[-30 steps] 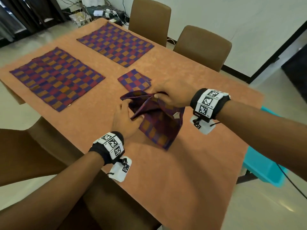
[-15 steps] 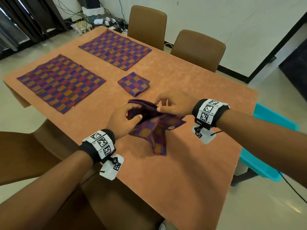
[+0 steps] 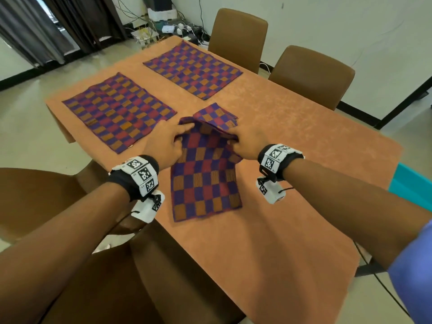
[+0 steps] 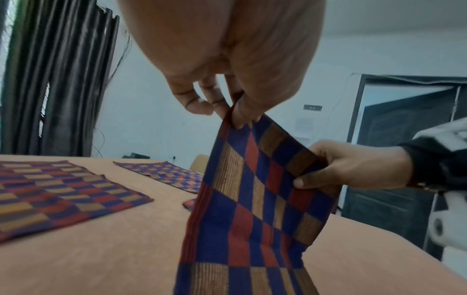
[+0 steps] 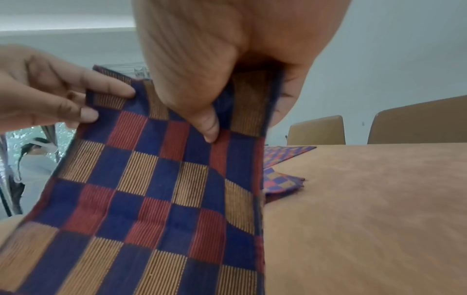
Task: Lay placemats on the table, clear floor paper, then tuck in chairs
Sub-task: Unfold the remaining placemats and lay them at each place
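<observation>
A checked purple, red and orange placemat (image 3: 205, 181) hangs half unfolded over the orange table (image 3: 304, 141). My left hand (image 3: 173, 141) pinches its upper left corner and my right hand (image 3: 243, 141) pinches its upper right corner. Its lower edge touches the tabletop. In the left wrist view the held placemat (image 4: 252, 199) drops from the left fingers (image 4: 240, 117), with the right hand (image 4: 353, 165) gripping its far edge. The right wrist view shows the same placemat (image 5: 156, 189) under my thumb. Two placemats (image 3: 119, 111) (image 3: 194, 69) lie flat farther away, and a folded one (image 3: 217, 118) sits just beyond my hands.
Two brown chairs (image 3: 238, 36) (image 3: 313, 76) stand at the table's far side, and another brown chair (image 3: 35, 199) is at the near left. A teal object (image 3: 411, 185) sits on the floor at the right. Cables and boxes (image 3: 163, 19) crowd the far corner.
The bunched placemat has opened out and now hangs as a long panel between my hands. Both hands rose and moved slightly apart.
</observation>
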`<action>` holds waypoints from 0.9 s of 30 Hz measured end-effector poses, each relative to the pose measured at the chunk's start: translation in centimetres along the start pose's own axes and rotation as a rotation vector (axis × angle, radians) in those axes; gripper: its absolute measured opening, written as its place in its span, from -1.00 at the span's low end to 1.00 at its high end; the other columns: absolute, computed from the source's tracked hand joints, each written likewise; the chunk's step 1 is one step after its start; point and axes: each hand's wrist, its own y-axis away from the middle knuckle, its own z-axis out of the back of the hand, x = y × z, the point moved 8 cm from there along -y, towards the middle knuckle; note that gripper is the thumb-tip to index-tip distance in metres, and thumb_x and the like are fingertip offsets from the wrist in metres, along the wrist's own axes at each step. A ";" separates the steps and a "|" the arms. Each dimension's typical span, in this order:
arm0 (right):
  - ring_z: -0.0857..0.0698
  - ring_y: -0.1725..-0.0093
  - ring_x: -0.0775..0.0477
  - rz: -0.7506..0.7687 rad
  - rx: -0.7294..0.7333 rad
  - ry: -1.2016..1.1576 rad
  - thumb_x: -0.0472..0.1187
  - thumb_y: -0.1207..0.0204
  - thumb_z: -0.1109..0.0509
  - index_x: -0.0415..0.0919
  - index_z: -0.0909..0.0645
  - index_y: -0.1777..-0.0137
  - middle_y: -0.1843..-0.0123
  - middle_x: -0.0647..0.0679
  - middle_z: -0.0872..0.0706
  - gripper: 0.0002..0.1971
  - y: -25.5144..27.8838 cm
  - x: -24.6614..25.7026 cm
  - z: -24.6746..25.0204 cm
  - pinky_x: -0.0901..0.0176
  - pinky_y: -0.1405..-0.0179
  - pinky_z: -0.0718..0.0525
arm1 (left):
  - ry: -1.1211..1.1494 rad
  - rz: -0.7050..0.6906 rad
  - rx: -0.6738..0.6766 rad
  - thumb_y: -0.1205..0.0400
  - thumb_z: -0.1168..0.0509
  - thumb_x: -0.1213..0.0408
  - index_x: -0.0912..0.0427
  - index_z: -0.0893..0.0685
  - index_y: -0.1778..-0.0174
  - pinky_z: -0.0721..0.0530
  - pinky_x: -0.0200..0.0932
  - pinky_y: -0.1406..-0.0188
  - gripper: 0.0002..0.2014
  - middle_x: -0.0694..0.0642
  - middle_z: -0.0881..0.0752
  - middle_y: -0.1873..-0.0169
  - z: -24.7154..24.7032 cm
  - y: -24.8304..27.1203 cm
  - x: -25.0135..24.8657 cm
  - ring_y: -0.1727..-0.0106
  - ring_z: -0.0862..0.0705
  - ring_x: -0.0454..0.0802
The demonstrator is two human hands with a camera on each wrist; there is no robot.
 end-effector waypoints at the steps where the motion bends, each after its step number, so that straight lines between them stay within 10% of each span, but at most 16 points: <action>1: -0.63 0.22 -0.20 -0.016 0.004 0.005 -0.15 -0.53 -0.28 -0.14 -0.71 -0.03 0.14 -0.12 -0.74 -0.79 -0.7 -0.2 0.8 0.09 0.36 -0.44 | -0.036 0.006 -0.013 -0.55 -0.19 0.45 0.02 -0.58 -0.44 -0.62 0.25 -0.23 -0.48 0.16 -0.70 -0.29 0.8 -0.5 0.7 -0.23 -0.62 0.29; 5: -0.66 0.21 -0.17 -0.024 -0.195 -0.011 -0.08 -0.58 -0.28 -0.12 -0.73 0.05 0.21 -0.11 -0.75 -0.80 -2.5 0.5 5.9 0.05 0.38 -0.52 | -0.068 0.012 -0.099 -0.58 -0.24 0.50 0.15 -0.59 -0.43 -0.59 -0.01 0.06 -0.53 0.27 -0.75 -0.11 4.5 -2.4 1.4 -0.03 -0.65 0.32; 10: -0.65 0.27 -0.04 0.165 -0.560 -0.180 -0.10 -0.49 -0.34 -0.08 -0.79 -0.01 0.23 -0.04 -0.77 -0.77 -1.7 4.6 8.3 0.12 0.39 -0.54 | 0.200 0.141 -0.288 -0.57 -0.22 0.53 0.20 -0.64 -0.38 -0.64 -0.06 -0.18 -0.55 0.14 -0.71 -0.14 8.9 -2.8 5.6 -0.13 -0.66 0.03; 16: -0.73 0.05 -0.14 0.330 -0.203 -0.281 -0.17 -0.36 -0.34 -0.05 -0.77 -0.12 0.01 -0.07 -0.77 -0.66 -1.3 12.0 -5.3 0.16 0.23 -0.65 | 0.249 0.467 -0.067 -0.50 -0.35 0.05 0.05 -0.57 -0.37 -0.56 -0.07 -0.25 -0.51 0.07 -0.67 -0.30 2.6 3.0 14.9 -0.31 -0.63 0.06; 20: -0.68 -0.04 -0.11 0.320 0.221 -0.285 -0.09 -0.49 -0.42 -0.04 -0.66 -0.29 -0.08 -0.06 -0.72 -0.64 -0.5 14.8 -15.5 0.12 0.06 -0.64 | 0.198 0.853 0.005 -0.61 -0.20 0.29 0.36 -0.54 -0.27 -0.54 0.05 -0.07 -0.65 0.37 -0.65 -0.21 -2.0 9.6 20.8 -0.27 -0.61 0.34; 27: -0.61 -0.11 -0.14 0.158 0.224 -0.264 -0.32 -0.38 -0.35 -0.10 -0.67 -0.29 -0.14 -0.07 -0.70 -0.56 -3.1 8.9 -17.3 0.02 -0.10 -0.60 | 0.140 0.674 0.019 -0.49 -0.33 0.32 0.09 -0.60 -0.31 -0.64 0.10 -0.23 -0.57 0.16 -0.60 -0.23 -6.1 11.4 19.4 -0.25 -0.58 0.14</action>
